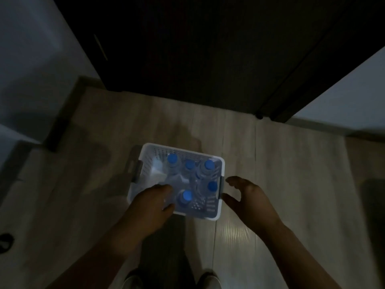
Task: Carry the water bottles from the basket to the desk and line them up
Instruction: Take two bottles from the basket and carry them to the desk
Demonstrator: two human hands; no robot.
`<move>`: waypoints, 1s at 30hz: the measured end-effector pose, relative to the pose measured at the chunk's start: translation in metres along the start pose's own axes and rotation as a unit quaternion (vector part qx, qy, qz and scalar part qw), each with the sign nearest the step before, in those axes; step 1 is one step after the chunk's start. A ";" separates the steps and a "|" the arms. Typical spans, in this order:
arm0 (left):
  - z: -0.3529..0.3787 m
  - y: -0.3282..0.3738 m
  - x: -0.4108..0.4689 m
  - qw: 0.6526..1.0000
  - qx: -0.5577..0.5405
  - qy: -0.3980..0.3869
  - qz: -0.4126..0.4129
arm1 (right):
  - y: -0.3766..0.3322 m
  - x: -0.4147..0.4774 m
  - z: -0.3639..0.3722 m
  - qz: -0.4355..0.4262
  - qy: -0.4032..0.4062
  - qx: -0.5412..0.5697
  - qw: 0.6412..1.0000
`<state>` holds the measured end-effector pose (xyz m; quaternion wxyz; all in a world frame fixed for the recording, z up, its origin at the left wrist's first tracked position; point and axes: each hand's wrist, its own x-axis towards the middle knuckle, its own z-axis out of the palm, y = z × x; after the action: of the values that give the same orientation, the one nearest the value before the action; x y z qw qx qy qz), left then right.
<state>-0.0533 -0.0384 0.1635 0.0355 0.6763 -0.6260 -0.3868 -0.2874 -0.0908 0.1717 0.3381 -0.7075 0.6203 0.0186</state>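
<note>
The white perforated basket [181, 149] sits on the wooden floor [295, 163], and every water bottle that shows is inside it; five blue caps can be counted, the nearest bottle [186, 196] just beside the left hand [153, 202]. That hand reaches over the near rim into the basket. Blur and poor light hide whether its fingers are round a bottle or only near one. The right hand [250, 195] is spread and holds nothing, just beside the grey handle [222, 185] on the basket's right wall.

The main risk is the light. The clear bottles barely stand out, so a grab could land on a cap or a neighbour rather than on a body. They stand close together, touching or nearly so; pulling one up at a slant would likely tip the ones next to it. A smooth, heavy bottle taken one-handed by its top could slip and fall to the floor. If the basket is not steadied, it may skid on the boards.

Room is fair. The floor is open right of the basket and towards the person's shoes [210, 277]. A dark door [198, 49] closes the far side, and walls with skirting press in on the left and far right. No table is in view, so the carry begins with a turn.
</note>
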 end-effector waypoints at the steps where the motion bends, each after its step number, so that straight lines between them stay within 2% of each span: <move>1: 0.011 -0.008 0.010 1.000 0.001 0.003 0.011 | 0.009 0.010 0.011 -0.009 0.009 0.000 1.000; 8: 0.064 -0.066 0.065 0.979 -0.086 0.100 0.156 | 0.063 0.063 0.073 -0.092 0.083 0.048 0.991; 10: 0.071 -0.076 0.074 0.961 -0.063 0.142 0.227 | 0.070 0.068 0.085 -0.118 0.101 0.059 0.986; 13: 0.084 -0.090 0.082 0.947 -0.009 0.166 0.274 | 0.080 0.072 0.100 -0.151 0.124 0.077 0.978; 17: 0.092 -0.093 0.087 0.955 -0.045 0.171 0.238 | 0.091 0.073 0.116 -0.179 0.133 0.090 0.971; 20: 0.100 -0.094 0.087 0.955 -0.060 0.175 0.234 | 0.092 0.072 0.127 -0.190 0.128 0.145 0.963; 22: 0.108 -0.096 0.087 0.951 -0.044 0.179 0.248 | 0.091 0.074 0.132 -0.195 0.141 0.175 0.955; 26: 0.118 -0.095 0.090 0.964 -0.029 0.154 0.217 | 0.090 0.081 0.145 -0.203 0.175 0.203 0.942; 30: 0.127 -0.092 0.098 0.964 -0.074 0.144 0.211 | 0.089 0.087 0.156 -0.211 0.197 0.217 0.933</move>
<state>-0.0577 -0.0485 -0.0210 0.2560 0.5726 -0.7127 -0.3141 -0.2849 -0.0881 -0.0281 0.3506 -0.7209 0.5001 -0.3276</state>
